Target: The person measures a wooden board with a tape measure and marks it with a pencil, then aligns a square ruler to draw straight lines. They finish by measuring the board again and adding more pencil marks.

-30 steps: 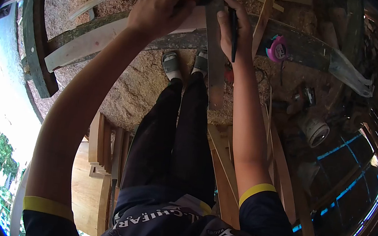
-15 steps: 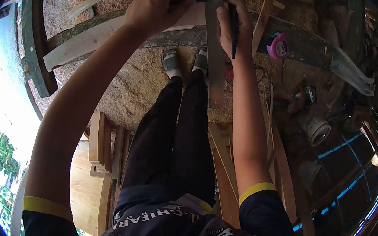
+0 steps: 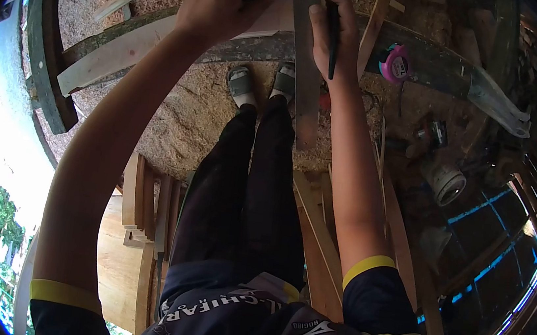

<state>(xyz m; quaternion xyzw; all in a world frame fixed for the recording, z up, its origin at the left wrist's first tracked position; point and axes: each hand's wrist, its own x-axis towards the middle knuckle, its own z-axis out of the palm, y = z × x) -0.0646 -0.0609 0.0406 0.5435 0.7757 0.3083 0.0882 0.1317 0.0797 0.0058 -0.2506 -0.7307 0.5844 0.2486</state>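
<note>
Pressing a metal square [image 3: 306, 72] onto a pale board [image 3: 130, 46], left hand [image 3: 224, 0] flat, right hand [image 3: 330, 32] gripping a pencil [image 3: 331, 39].

pink tape measure [image 3: 394, 63] on beam, pipe fitting [image 3: 447, 182] on floor

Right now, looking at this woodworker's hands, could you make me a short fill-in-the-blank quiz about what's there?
1. The right hand holds a dark ____ against the metal ruler.
2. The tape measure resting on the beam has a ____ case.
3. The left hand presses on a pale wooden ____.
4. The ground under the person's feet is covered in ____.

Missing words: pencil; pink; plank; sawdust
</note>
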